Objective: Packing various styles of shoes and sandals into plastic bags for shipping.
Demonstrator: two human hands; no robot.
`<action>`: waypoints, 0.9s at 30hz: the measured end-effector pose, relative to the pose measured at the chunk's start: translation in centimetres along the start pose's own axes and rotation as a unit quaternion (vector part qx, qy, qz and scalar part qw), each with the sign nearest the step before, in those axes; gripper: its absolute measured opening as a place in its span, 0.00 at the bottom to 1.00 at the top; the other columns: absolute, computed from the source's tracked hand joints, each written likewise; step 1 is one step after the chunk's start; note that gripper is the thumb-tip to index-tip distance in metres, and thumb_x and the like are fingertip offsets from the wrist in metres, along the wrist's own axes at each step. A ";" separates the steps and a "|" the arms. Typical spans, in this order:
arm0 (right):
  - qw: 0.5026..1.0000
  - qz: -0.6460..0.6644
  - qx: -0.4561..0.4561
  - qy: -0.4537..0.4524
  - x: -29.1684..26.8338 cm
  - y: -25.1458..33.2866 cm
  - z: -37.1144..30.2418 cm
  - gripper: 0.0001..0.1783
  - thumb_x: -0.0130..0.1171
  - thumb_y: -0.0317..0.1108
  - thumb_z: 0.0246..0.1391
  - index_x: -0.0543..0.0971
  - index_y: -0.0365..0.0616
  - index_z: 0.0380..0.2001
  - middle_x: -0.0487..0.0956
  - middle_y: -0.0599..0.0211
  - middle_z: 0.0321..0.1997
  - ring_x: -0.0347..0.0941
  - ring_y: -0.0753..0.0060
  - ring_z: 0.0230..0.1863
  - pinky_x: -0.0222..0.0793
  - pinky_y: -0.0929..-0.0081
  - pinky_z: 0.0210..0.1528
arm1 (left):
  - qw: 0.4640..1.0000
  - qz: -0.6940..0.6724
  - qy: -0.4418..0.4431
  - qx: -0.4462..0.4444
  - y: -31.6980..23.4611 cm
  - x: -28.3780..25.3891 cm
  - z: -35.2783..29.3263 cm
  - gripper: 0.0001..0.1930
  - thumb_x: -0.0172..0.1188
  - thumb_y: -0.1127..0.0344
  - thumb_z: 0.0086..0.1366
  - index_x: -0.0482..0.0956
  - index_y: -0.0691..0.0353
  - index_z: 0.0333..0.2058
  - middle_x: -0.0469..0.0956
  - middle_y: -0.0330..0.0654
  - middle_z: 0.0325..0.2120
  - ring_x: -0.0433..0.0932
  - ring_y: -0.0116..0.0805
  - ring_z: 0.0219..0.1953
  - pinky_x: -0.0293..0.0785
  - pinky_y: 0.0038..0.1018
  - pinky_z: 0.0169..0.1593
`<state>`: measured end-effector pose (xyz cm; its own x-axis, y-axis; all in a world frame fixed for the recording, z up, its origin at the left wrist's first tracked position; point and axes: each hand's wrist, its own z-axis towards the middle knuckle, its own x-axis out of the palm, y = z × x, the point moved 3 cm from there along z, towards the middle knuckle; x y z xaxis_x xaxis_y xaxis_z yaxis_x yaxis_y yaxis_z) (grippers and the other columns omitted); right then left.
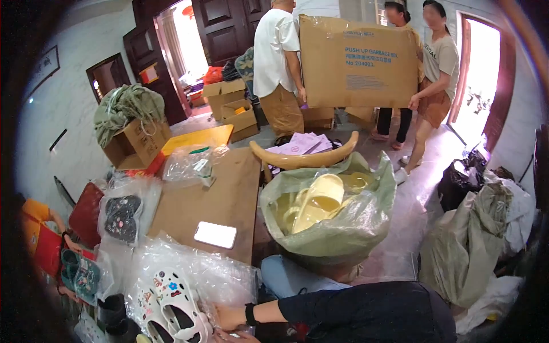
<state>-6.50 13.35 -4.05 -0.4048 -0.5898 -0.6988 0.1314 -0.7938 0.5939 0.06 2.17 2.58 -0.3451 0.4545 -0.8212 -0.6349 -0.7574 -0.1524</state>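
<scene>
A pair of white clogs (171,306) with colourful charms stands tilted at the lower edge, beside a sheet-like clear plastic bag (197,268). My right hand (229,317), with a black wristband and dark sleeve, comes in from the right and is closed at the side of the clogs; its fingertips are hidden behind them. Just below, part of my left hand (235,337) shows at the picture's edge, close to the clogs; most of its fingers are cut off. A phone with a bright white screen (215,235) lies on the brown tabletop (189,208).
A green woven sack (320,243) of yellow slippers (317,203) stands right of the table. Another person's hand (70,243) is near bagged teal clogs (80,274) at left. Several people carry a large carton (360,86). Stuffed sacks (466,248) sit at right.
</scene>
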 end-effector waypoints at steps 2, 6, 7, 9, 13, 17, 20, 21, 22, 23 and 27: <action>0.999 0.025 0.036 0.015 0.1 -0.1 0.0 0.30 0.48 0.43 0.48 0.66 0.36 0.52 0.60 0.47 0.60 0.51 0.43 0.62 0.40 0.56 0.66 | 1.000 -0.024 0.018 0.007 0.4 1.7 -0.3 0.25 0.53 0.62 0.56 0.64 0.63 0.53 0.66 0.52 0.51 0.65 0.53 0.51 0.60 0.45 0.53; 0.996 -0.017 0.009 0.090 -1.0 1.4 0.9 0.29 0.50 0.43 0.48 0.67 0.41 0.53 0.63 0.47 0.58 0.54 0.46 0.60 0.40 0.56 0.65 | 0.999 -0.032 -0.001 0.004 2.9 4.2 -1.5 0.27 0.51 0.67 0.55 0.62 0.63 0.55 0.63 0.52 0.53 0.63 0.51 0.54 0.56 0.44 0.57; 0.991 0.032 0.068 0.106 -0.8 0.6 0.5 0.29 0.50 0.43 0.47 0.68 0.40 0.52 0.64 0.46 0.57 0.55 0.47 0.59 0.42 0.56 0.64 | 1.000 -0.002 0.004 0.006 2.2 3.9 -1.4 0.28 0.52 0.68 0.54 0.62 0.62 0.55 0.63 0.52 0.53 0.63 0.50 0.54 0.56 0.44 0.57; 0.989 0.028 0.070 0.125 0.0 0.9 1.5 0.29 0.52 0.41 0.44 0.70 0.39 0.50 0.66 0.44 0.56 0.57 0.46 0.57 0.45 0.56 0.63 | 0.999 -0.032 -0.002 -0.013 2.9 3.4 -0.8 0.26 0.53 0.68 0.53 0.66 0.64 0.53 0.65 0.53 0.52 0.61 0.49 0.55 0.56 0.43 0.57; 0.987 -0.067 0.055 0.134 0.4 -3.4 0.6 0.30 0.52 0.42 0.43 0.70 0.36 0.50 0.64 0.41 0.57 0.53 0.43 0.61 0.41 0.56 0.65 | 1.000 -0.010 0.001 0.019 0.4 4.3 -0.5 0.29 0.53 0.64 0.53 0.62 0.59 0.56 0.63 0.49 0.53 0.61 0.48 0.55 0.55 0.44 0.57; 0.993 -0.078 -0.028 0.085 0.0 1.9 1.6 0.35 0.47 0.46 0.47 0.64 0.36 0.56 0.51 0.43 0.65 0.36 0.41 0.68 0.30 0.51 0.67 | 1.000 0.009 0.002 -0.006 3.9 3.7 -1.2 0.28 0.51 0.65 0.55 0.60 0.59 0.56 0.62 0.49 0.54 0.60 0.48 0.55 0.53 0.44 0.57; 0.983 -0.127 -0.018 0.129 -1.0 -0.4 0.8 0.36 0.47 0.49 0.47 0.64 0.35 0.56 0.52 0.42 0.64 0.37 0.40 0.67 0.28 0.51 0.67 | 1.000 -0.009 -0.019 0.014 1.6 3.7 -0.8 0.28 0.51 0.64 0.55 0.60 0.59 0.56 0.62 0.49 0.54 0.60 0.48 0.55 0.53 0.43 0.58; 0.980 -0.161 -0.010 0.118 -1.3 -0.8 0.5 0.37 0.47 0.50 0.47 0.63 0.35 0.56 0.52 0.43 0.64 0.38 0.41 0.67 0.26 0.51 0.67 | 1.000 -0.010 -0.019 0.021 1.1 3.9 -0.8 0.28 0.51 0.64 0.54 0.60 0.59 0.56 0.62 0.49 0.54 0.60 0.47 0.55 0.53 0.43 0.58; 0.980 -0.154 -0.018 0.123 -1.4 0.4 0.7 0.37 0.47 0.50 0.47 0.63 0.35 0.56 0.52 0.43 0.64 0.38 0.41 0.67 0.26 0.51 0.67 | 0.999 0.000 -0.020 0.027 1.9 3.9 -1.0 0.28 0.51 0.64 0.54 0.60 0.60 0.56 0.62 0.48 0.53 0.60 0.47 0.55 0.53 0.43 0.58; 0.981 -0.128 -0.005 0.143 -1.5 1.3 0.9 0.36 0.47 0.49 0.47 0.63 0.35 0.56 0.53 0.42 0.64 0.38 0.41 0.67 0.25 0.50 0.67 | 1.000 0.007 -0.021 0.021 2.7 4.3 -1.3 0.29 0.51 0.65 0.54 0.60 0.59 0.56 0.62 0.48 0.54 0.60 0.47 0.55 0.53 0.43 0.58; 0.983 -0.102 -0.007 0.153 -2.5 1.7 0.9 0.36 0.49 0.48 0.46 0.63 0.35 0.56 0.54 0.40 0.63 0.40 0.41 0.67 0.26 0.49 0.67 | 1.000 0.007 -0.022 0.016 2.4 4.6 -1.4 0.29 0.52 0.65 0.54 0.60 0.59 0.56 0.62 0.48 0.54 0.60 0.47 0.56 0.53 0.44 0.58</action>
<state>-6.11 13.66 -0.93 -0.1328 -0.4341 -0.8910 0.0900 -0.9005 0.4253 -2.04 1.79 -2.33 -0.3834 0.4647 -0.7982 -0.6513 -0.7488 -0.1231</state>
